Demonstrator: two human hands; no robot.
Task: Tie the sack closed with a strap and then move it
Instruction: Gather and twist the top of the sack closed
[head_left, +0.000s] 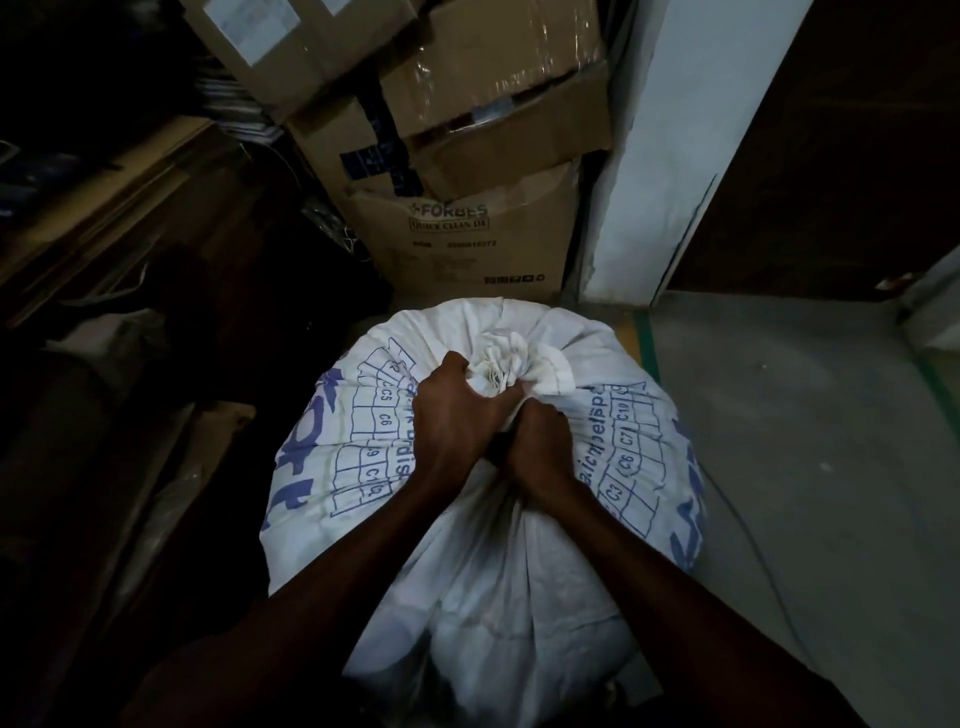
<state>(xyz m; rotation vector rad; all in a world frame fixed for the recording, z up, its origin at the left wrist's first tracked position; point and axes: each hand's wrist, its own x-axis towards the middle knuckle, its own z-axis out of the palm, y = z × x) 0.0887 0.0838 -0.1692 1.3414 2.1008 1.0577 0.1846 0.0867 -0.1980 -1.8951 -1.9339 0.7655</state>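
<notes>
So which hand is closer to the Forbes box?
Left. The left hand grips the sack's bunched neck, higher in the picture towards the box; the right hand grips just below it, further back.

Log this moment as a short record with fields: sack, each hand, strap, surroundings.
sack: white woven plastic sack with blue print, full, upright on the grey floor
sack mouth: gathered into a bunched neck
left hand: grips the neck
right hand: grips the fabric just below the neck, touching the left hand
strap: cannot tell; none clearly visible
behind sack: stacked brown cardboard boxes
</notes>
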